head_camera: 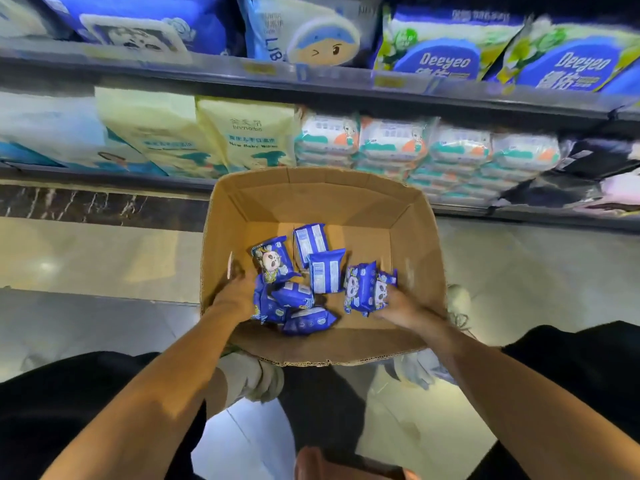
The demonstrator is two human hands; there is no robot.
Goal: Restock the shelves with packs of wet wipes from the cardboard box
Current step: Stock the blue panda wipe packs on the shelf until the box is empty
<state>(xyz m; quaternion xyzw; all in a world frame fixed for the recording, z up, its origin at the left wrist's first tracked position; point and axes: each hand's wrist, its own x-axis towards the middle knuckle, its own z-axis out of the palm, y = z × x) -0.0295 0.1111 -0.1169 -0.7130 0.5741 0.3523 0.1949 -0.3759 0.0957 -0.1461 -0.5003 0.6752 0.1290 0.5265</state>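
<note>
Cardboard box [412, 216] floor, hands among packs [323, 275].

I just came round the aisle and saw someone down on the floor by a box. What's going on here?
A person crouches at the shelves with both hands in an open cardboard box on the floor. The left hand reaches into a heap of blue packs; the right hand holds a pair of packs standing on end. More blue packs lie loose on the box bottom. None is out of the box at this moment.
</note>
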